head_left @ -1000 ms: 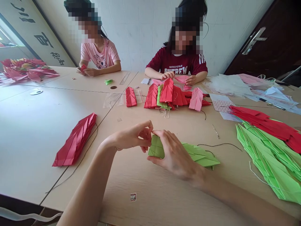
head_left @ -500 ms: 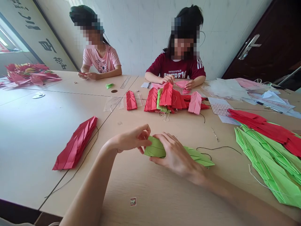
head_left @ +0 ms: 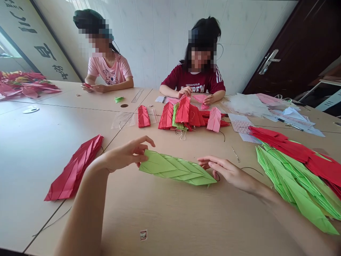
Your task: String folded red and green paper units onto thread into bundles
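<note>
Green pleated paper: a long leaf shape of crisp herringbone folds in matte light-green paper. It lies on the pale wood-grain worktop, between the two hands.
Long axis: runs left to right and dips slightly to the right. The blunt, broader end sits at the left and the narrow point at the right.
Left hand: holds the broad end, with the thumb under the edge and the fingers loosely curled over it.
Right hand: flat and narrow, the fingers straight and together, their tips touching the pointed end.
Change: half a second ago the paper was squeezed short, with both hands close together on it. Now it is drawn out long and the hands are well apart.
Dark thread: a thin strand lying curved just beside the right hand.
Red pleated piece: same fold pattern, lying at a diagonal to the left.
Green folded sheets: long, pointed and stacked, to the right.
Beyond: two people sit at a heap of red and pink folded pieces.
</note>
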`<state>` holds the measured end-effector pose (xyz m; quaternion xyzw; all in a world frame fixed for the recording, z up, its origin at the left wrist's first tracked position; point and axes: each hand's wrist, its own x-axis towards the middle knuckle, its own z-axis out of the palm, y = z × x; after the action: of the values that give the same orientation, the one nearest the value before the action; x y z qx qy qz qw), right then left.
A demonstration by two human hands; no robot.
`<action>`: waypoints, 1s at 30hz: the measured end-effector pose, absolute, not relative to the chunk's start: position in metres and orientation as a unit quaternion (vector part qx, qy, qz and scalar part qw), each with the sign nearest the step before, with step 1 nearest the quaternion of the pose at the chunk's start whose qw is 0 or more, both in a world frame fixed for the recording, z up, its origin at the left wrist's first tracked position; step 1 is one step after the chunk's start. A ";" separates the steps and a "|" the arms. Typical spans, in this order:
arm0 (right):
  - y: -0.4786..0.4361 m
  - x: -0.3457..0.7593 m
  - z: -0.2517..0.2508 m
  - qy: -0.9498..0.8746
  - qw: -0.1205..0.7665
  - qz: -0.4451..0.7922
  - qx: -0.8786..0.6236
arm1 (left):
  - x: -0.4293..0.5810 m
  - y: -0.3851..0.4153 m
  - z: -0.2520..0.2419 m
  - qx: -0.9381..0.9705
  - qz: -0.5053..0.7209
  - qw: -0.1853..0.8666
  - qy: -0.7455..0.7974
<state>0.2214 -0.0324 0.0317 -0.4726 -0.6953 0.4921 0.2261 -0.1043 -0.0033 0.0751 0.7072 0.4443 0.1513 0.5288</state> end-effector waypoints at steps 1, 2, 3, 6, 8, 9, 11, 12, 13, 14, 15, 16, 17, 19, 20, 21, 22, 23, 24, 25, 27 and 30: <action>-0.035 0.225 0.030 -0.688 0.224 0.501 -0.475 | -0.107 -0.003 0.075 0.708 0.153 0.525 0.447; -0.038 0.228 0.028 -0.681 0.219 0.509 -0.479 | -0.109 -0.002 0.075 0.708 0.154 0.522 0.450; -0.040 0.230 0.027 -0.674 0.212 0.516 -0.484 | -0.111 -0.001 0.074 0.709 0.153 0.518 0.454; -0.042 0.235 0.024 -0.663 0.188 0.533 -0.490 | -0.115 0.001 0.071 0.710 0.144 0.503 0.472; -0.042 0.236 0.021 -0.668 0.176 0.538 -0.483 | -0.116 0.002 0.070 0.711 0.131 0.492 0.485; -0.042 0.236 0.020 -0.674 0.169 0.535 -0.481 | -0.116 0.003 0.070 0.714 0.123 0.485 0.490; -0.042 0.233 0.017 -0.691 0.154 0.518 -0.479 | -0.117 0.004 0.068 0.727 0.102 0.461 0.498; -0.043 0.231 0.016 -0.701 0.152 0.507 -0.478 | -0.117 0.004 0.067 0.736 0.089 0.442 0.504; -0.044 0.228 0.015 -0.711 0.154 0.495 -0.475 | -0.117 0.005 0.066 0.747 0.077 0.420 0.509; -0.045 0.225 0.014 -0.720 0.161 0.486 -0.469 | -0.115 0.006 0.064 0.760 0.067 0.394 0.512; -0.046 0.223 0.013 -0.726 0.170 0.477 -0.464 | -0.111 0.006 0.063 0.774 0.064 0.364 0.513; -0.047 0.220 0.013 -0.731 0.178 0.470 -0.462 | -0.104 0.005 0.061 0.790 0.067 0.333 0.510; -0.048 0.218 0.012 -0.732 0.185 0.464 -0.462 | -0.095 0.003 0.058 0.808 0.079 0.298 0.501; -0.048 0.215 0.009 -0.732 0.196 0.457 -0.467 | -0.069 -0.003 0.053 0.838 0.109 0.233 0.481; -0.048 0.215 0.008 -0.730 0.202 0.455 -0.467 | -0.054 -0.008 0.049 0.855 0.117 0.216 0.457; -0.048 0.214 0.006 -0.728 0.208 0.456 -0.468 | -0.039 -0.013 0.045 0.871 0.123 0.206 0.428; -0.049 0.214 0.005 -0.727 0.212 0.455 -0.469 | -0.025 -0.018 0.041 0.887 0.124 0.201 0.397; -0.048 0.214 0.004 -0.725 0.214 0.451 -0.474 | -0.013 -0.022 0.037 0.901 0.124 0.195 0.368; -0.048 0.215 0.003 -0.724 0.211 0.446 -0.482 | -0.004 -0.026 0.034 0.912 0.116 0.190 0.344; -0.048 0.216 0.004 -0.724 0.205 0.441 -0.490 | 0.002 -0.029 0.030 0.917 0.111 0.185 0.337; -0.048 0.219 0.006 -0.722 0.186 0.436 -0.503 | 0.007 -0.031 0.026 0.920 0.107 0.178 0.333; -0.046 0.226 0.012 -0.718 0.156 0.448 -0.510 | 0.003 -0.029 0.024 0.917 0.109 0.167 0.345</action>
<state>0.2261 -0.0457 0.0118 -0.5103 -0.7176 0.4476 0.1556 0.0030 -0.0290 0.0245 0.9172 0.3453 0.1089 0.1666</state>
